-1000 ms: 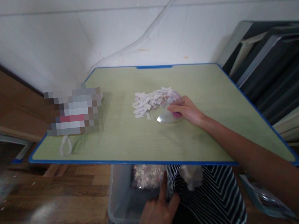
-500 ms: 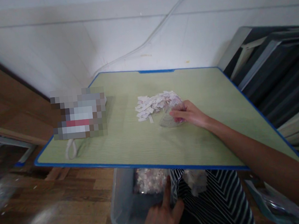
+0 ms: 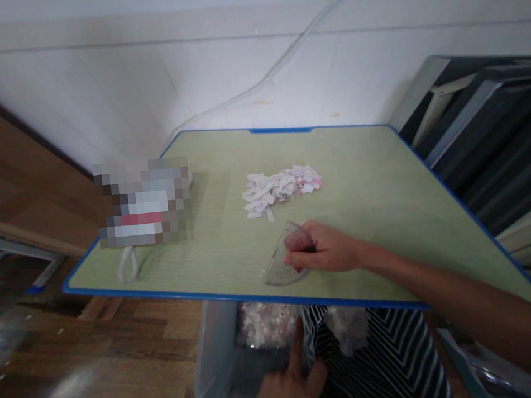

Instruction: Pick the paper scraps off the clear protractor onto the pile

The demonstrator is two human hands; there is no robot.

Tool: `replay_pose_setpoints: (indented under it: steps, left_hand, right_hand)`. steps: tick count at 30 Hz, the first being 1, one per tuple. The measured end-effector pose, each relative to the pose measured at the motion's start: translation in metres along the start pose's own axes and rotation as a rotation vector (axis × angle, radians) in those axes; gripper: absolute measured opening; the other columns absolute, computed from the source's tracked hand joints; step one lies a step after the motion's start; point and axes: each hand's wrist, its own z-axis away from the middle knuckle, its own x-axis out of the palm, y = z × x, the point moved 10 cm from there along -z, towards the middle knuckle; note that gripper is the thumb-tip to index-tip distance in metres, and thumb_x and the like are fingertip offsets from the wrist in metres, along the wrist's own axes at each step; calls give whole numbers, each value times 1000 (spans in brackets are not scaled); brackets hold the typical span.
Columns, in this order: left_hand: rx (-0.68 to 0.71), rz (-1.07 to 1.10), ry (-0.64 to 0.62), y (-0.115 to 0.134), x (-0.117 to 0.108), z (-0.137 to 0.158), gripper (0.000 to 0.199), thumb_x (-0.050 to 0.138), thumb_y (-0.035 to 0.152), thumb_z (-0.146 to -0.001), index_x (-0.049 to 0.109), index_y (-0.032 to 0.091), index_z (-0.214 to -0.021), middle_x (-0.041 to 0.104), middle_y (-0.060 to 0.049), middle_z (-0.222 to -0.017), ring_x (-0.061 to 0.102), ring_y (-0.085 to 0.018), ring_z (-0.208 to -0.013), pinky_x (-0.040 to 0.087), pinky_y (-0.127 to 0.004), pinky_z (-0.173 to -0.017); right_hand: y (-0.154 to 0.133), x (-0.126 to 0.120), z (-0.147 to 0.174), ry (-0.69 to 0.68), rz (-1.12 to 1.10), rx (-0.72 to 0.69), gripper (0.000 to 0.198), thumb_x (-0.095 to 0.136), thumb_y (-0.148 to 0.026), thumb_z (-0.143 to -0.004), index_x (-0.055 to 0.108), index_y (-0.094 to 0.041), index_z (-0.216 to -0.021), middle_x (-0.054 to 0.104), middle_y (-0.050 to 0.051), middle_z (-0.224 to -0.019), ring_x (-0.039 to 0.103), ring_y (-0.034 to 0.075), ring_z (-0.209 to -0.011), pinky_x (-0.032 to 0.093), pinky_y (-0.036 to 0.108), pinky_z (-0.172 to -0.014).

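Note:
My right hand (image 3: 324, 246) is closed on a clear plastic protractor (image 3: 281, 260), held slightly tilted over the near part of the green tabletop (image 3: 213, 241). Beyond it lies a loose pile of white paper scraps (image 3: 278, 188), a few of them pinkish; the protractor is apart from it. Below the table's front edge, my left hand (image 3: 288, 394) has its index finger stretched out and its thumb apart, beside the right wall of a translucent plastic bin (image 3: 217, 379). Inside the bin sits a clear bag of small pale pieces (image 3: 268, 324).
A blurred-out object (image 3: 146, 204) with a white strap loop (image 3: 128, 265) lies on the table's left side. A whitish crumpled thing (image 3: 348, 328) rests on the striped cloth (image 3: 393, 355) over my lap. Dark folded panels (image 3: 497, 120) lean at the right. A white wall stands behind.
My right hand has drawn the protractor back from the paper pile toward the table's front edge and slightly left. The left hand has stayed nearly still.

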Motion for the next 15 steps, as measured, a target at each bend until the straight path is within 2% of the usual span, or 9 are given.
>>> replay_pose_setpoints:
  steps: [5,11,15]
  left_hand:
    - [2,-17,1,0,1,0,36,47,13,-88,46,24,-123,13,-22,-142,66,-27,-75,54,-37,-60]
    - [-7,-23,22,0,0,-1,34,48,12,-89,50,23,-121,16,-22,-141,66,-27,-73,54,-37,-59]
    - [2,-17,19,1,-1,-1,38,47,12,-89,47,25,-125,17,-23,-140,66,-29,-73,54,-36,-58]
  right_hand:
    - [-6,12,1,-69,-42,-28,37,49,-37,-81,45,-15,-52,31,-7,-43,27,5,-41,19,21,-41]
    - [3,-8,-2,102,-48,52,34,49,-36,-80,48,-15,-54,38,-4,-49,33,7,-47,24,21,-44]
    - [1,0,-4,54,-32,61,32,47,-32,-80,47,-15,-53,38,-4,-48,32,6,-45,22,21,-43]
